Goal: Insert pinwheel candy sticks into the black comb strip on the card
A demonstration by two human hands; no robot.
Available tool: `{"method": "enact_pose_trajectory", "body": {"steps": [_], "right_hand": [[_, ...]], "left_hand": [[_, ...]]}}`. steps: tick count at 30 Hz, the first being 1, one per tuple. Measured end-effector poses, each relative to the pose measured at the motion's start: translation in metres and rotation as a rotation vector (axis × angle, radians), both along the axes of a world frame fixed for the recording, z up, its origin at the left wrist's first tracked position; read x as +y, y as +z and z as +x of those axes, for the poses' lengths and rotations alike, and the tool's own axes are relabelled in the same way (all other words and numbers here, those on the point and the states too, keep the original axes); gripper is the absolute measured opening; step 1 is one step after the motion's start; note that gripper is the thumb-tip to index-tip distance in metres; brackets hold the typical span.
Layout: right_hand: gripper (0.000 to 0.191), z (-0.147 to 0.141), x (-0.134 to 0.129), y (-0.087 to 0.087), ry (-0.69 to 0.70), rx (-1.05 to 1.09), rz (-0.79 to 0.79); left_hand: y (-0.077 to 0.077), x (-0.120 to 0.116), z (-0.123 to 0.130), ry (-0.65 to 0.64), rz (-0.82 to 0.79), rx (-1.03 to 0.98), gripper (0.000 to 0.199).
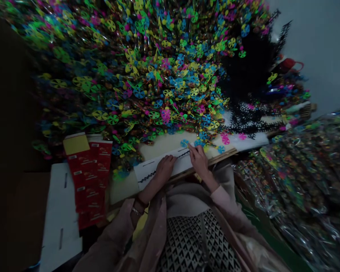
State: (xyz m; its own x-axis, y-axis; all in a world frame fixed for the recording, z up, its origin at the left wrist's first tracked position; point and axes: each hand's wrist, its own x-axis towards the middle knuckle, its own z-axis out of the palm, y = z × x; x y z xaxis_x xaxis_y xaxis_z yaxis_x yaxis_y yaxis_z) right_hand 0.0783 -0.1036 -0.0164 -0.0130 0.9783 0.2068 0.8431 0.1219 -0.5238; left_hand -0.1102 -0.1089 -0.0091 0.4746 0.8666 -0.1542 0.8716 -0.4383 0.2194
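Note:
A long white card [146, 169] with slots lies along the front of the cream work surface. Across it runs a thin black toothed plastic strip [147, 176]. My left hand [166, 168] presses down on the card over the strip's middle, its fingers bent and close together. Near the right end, my right hand [198, 160] is closed, thumb and index finger pinching at the strip. Those fingertips are small and dim in the view. A blue plastic wheel [184, 143] sits just beyond them, at the front of the heap.
A huge heap of candy-filled tubes with coloured wheels [147, 83] covers the back. Black toothed strips [252, 117] pile at the right. Red printed cards [90, 177] and white slotted cards [59, 211] stand at the left. Plastic-wrapped packs [300, 173] fill the lower right.

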Motion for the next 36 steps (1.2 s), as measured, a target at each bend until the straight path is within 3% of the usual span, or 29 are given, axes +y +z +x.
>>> {"method": "enact_pose_trajectory", "body": {"steps": [5, 9, 12, 15, 18, 22, 28, 36], "right_hand": [[0.039, 0.013, 0.0, 0.012, 0.039, -0.041, 0.015], [0.044, 0.052, 0.013, 0.023, -0.169, -0.21, 0.014], [0.034, 0.077, 0.026, 0.033, -0.084, -0.301, -0.063], [0.03, 0.077, 0.025, 0.046, -0.093, -0.122, 0.114], [0.032, 0.046, 0.011, 0.051, -0.052, 0.116, 0.37], [0.03, 0.002, -0.01, 0.025, 0.171, 0.104, 0.399], [0.035, -0.003, -0.026, -0.023, 0.178, -0.133, 0.318], [0.03, 0.007, -0.027, -0.029, 0.195, -0.011, 0.448]], "left_hand": [[0.001, -0.001, 0.0, 0.018, -0.005, 0.009, 0.027], [0.003, 0.0, 0.001, 0.028, -0.022, 0.009, 0.028], [0.005, 0.002, 0.001, 0.031, -0.049, 0.009, 0.027], [0.007, 0.004, 0.0, 0.029, -0.069, 0.005, 0.024], [0.009, 0.006, -0.001, 0.032, -0.087, 0.009, 0.022], [0.009, 0.006, -0.002, 0.039, -0.098, -0.015, 0.022], [0.007, 0.005, -0.001, 0.017, -0.106, -0.03, 0.023], [0.007, 0.01, -0.003, 0.052, -0.141, -0.06, 0.024]]}}
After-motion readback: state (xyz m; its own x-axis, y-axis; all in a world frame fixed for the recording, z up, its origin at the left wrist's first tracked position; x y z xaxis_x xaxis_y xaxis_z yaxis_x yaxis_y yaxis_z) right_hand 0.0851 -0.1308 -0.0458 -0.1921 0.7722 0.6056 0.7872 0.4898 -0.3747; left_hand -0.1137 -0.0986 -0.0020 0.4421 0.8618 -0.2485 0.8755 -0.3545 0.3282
